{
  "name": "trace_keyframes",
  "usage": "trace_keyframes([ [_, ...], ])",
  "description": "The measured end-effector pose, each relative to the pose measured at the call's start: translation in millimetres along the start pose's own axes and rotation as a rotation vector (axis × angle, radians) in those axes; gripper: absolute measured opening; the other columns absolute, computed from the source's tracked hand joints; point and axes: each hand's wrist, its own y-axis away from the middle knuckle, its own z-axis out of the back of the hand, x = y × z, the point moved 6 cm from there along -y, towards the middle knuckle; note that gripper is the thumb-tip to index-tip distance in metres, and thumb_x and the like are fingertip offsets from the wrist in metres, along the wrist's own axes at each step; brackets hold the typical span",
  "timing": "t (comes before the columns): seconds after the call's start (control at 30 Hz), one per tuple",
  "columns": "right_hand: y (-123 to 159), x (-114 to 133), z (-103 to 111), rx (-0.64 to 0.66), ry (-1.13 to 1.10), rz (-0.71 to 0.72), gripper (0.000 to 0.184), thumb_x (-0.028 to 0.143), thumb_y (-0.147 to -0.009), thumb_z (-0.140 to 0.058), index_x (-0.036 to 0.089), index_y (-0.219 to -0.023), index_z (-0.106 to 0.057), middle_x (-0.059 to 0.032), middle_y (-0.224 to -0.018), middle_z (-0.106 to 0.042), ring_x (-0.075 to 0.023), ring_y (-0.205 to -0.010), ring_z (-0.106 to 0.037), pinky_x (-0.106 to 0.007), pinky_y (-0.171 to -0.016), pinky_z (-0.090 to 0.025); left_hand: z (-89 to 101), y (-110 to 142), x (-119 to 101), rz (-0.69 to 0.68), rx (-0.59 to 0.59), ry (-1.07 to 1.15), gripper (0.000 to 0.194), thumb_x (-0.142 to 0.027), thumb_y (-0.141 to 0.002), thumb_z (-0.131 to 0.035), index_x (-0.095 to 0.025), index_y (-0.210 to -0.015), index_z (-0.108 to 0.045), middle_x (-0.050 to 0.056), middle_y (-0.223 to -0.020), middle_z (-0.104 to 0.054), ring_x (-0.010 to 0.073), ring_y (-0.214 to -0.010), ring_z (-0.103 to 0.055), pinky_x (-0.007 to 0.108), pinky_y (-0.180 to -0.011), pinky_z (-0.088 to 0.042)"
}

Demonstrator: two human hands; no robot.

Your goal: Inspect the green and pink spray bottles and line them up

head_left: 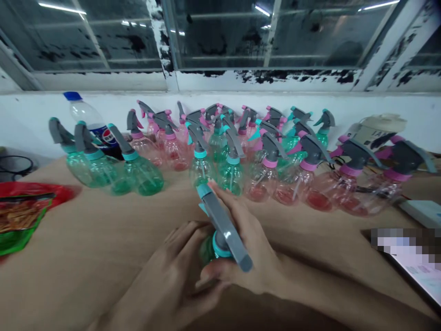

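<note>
A green spray bottle with a grey trigger head and turquoise collar stands between my hands near the front of the table. My left hand wraps around the bottle's body from the left, its fingers hiding most of the green plastic. Around the collar and neck curls my right hand, thumb at the front and fingers along the far right side of the head. Just beyond it stand green spray bottles and pink spray bottles in rows, all with grey trigger heads.
A cola bottle with a blue cap stands at the back left, behind several green spray bottles. A red and green snack packet lies at the left edge. At the right are a phone, a white box and a cream container. A windowed wall borders the table's back.
</note>
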Motion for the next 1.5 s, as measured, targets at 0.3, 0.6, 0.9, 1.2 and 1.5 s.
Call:
trace_keyframes([
  [0.3,-6.3,-21.2,5.0,-0.041,-0.056,-0.201,0.051,0.044,-0.084,-0.053,0.021,-0.129,-0.045,-0.0085,-0.129,-0.052,-0.0195,-0.116,-0.051,-0.036,-0.092,-0.047,31.1,6.2,85.6,0.201,-0.107,-0.200,0.045,-0.055,-0.079,-0.050,-0.020,-0.107,-0.055,0.008,-0.110,-0.055,0.0263,-0.093,-0.058,0.041,-0.079,-0.051],
  [0.6,-50.6,-50.5,1.5,-0.037,0.197,-0.533,0.074,0.053,-0.075,-0.058,0.012,-0.135,-0.041,-0.0116,-0.096,-0.069,-0.0163,-0.051,-0.064,-0.041,-0.072,-0.053,39.8,-26.9,138.2,0.352,-0.131,-0.192,0.054,-0.057,-0.075,-0.052,-0.015,-0.110,-0.054,0.009,-0.097,-0.059,0.0242,-0.086,-0.060,0.032,-0.065,-0.051],
  [0.9,-84.0,-78.0,-11.1,-0.025,0.077,-0.652,0.093,0.048,-0.072,-0.062,0.006,-0.143,-0.020,-0.0167,-0.102,-0.066,-0.0177,-0.060,-0.067,-0.024,-0.036,-0.052,47.3,-50.2,141.9,0.420,-0.001,-0.452,0.043,-0.050,-0.083,-0.053,-0.017,-0.110,-0.054,0.008,-0.099,-0.067,0.0263,-0.088,-0.064,0.032,-0.069,-0.047],
  [1.2,-114.3,-84.9,-14.6,-0.057,0.121,-0.619,0.078,0.050,-0.074,-0.059,0.003,-0.132,-0.036,-0.0076,-0.071,-0.066,-0.0135,-0.043,-0.060,-0.023,-0.034,-0.049,47.7,-65.4,158.5,0.438,0.032,-0.534,0.046,-0.052,-0.084,-0.051,-0.019,-0.116,-0.055,0.008,-0.095,-0.068,0.0293,-0.085,-0.064,0.033,-0.065,-0.046],
  [1.5,-117.4,-93.1,-25.8,0.011,0.292,-0.566,0.036,0.045,-0.080,-0.055,0.011,-0.081,-0.068,-0.0044,-0.048,-0.059,-0.0163,-0.042,-0.059,-0.029,-0.044,-0.048,50.3,-68.4,157.6,0.435,0.050,-0.549,0.052,-0.059,-0.086,-0.042,-0.017,-0.113,-0.056,0.010,-0.095,-0.068,0.0339,-0.088,-0.063,0.039,-0.068,-0.046],
])
